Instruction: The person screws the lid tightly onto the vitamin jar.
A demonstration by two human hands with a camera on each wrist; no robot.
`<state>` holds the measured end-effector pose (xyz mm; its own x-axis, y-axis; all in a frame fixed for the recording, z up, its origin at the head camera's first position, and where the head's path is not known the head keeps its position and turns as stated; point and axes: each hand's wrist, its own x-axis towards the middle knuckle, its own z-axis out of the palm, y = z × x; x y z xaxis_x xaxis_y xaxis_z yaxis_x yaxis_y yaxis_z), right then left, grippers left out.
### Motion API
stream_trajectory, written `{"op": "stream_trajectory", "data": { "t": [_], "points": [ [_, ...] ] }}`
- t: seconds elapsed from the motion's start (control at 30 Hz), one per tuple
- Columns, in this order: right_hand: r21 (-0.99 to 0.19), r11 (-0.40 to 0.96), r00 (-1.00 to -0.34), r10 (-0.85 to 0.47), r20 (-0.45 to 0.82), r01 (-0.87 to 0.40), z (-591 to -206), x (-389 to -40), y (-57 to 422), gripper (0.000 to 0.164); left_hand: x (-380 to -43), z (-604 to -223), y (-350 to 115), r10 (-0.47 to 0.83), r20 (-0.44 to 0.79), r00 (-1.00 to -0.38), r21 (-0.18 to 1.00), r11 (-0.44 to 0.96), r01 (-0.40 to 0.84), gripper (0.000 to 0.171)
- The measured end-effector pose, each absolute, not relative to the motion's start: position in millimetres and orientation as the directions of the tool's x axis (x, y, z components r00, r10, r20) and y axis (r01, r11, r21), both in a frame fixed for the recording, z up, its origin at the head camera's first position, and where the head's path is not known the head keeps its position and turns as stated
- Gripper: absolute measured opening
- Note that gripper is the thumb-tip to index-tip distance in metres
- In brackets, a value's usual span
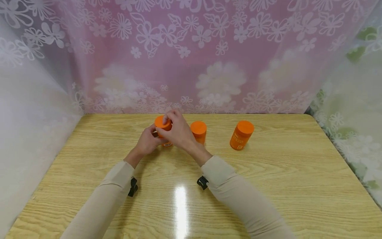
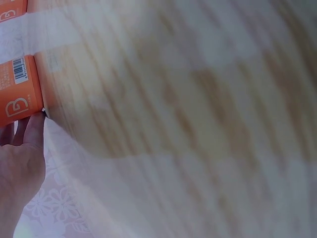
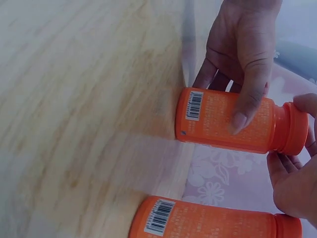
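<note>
An orange screw-top bottle [image 3: 225, 119] with a barcode and pale print stands upright on the table, left of two similar bottles. My left hand [image 1: 147, 141] grips its body, the thumb lying across the front in the right wrist view. At the top, my right hand [image 1: 180, 131] holds the orange cap [image 3: 296, 130] between thumb and curled fingers. Part of the bottle's neck shows below the cap. In the left wrist view only the lower part of the bottle [image 2: 20, 94] shows, with fingers of the left hand [image 2: 22, 163] against it.
A second capped orange bottle [image 1: 199, 130] stands just right of my right hand, partly hidden by it. Farther right is a third capped bottle [image 1: 241, 135]. The wooden table [image 1: 283, 186] ends at a pink flowered curtain [image 1: 191, 66] behind.
</note>
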<state>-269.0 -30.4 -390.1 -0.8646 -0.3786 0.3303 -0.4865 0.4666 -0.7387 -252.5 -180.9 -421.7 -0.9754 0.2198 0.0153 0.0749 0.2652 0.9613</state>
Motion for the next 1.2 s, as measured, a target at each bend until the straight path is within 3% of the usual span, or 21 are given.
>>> {"op": "stream_trajectory", "data": {
  "t": [0.43,0.67,0.73,0.87,1.03,1.2],
  "points": [
    [-0.726,0.502,-0.876,-0.367,0.314,-0.471,-394.8,-267.8,-30.4,0.025,-250.8,-422.0,-182.1,0.241,0.052,-0.969,0.966,0.236,0.111,0.053],
    [-0.674,0.55,-0.858,-0.435,0.274,-0.494,-370.9,-271.8,-26.2,0.023,-251.2,-422.5,-180.8,0.251,0.048,-0.967,0.969,0.224,0.106,0.051],
    [-0.652,0.539,-0.83,-0.483,0.28,-0.534,-358.8,-276.0,-24.1,0.019,-251.4,-422.5,-180.4,0.26,0.054,-0.964,0.968,0.222,0.114,0.048],
    [-0.573,0.486,-0.701,-0.672,0.239,-0.66,-338.4,-287.1,-21.6,0.014,-252.1,-424.3,-181.9,0.267,0.061,-0.962,0.966,0.226,0.124,0.046],
    [-0.423,0.489,-0.539,-0.842,-0.001,-0.763,-324.4,-300.3,-21.9,0.03,-257.1,-432.4,-185.3,0.247,0.025,-0.969,0.972,0.222,0.081,0.047],
    [-0.395,0.494,-0.469,-0.868,-0.165,-0.775,-319.0,-309.3,-24.8,0.037,-265.6,-446.7,-186.7,0.234,0.034,-0.972,0.972,0.217,0.086,0.048]
  ]
}}
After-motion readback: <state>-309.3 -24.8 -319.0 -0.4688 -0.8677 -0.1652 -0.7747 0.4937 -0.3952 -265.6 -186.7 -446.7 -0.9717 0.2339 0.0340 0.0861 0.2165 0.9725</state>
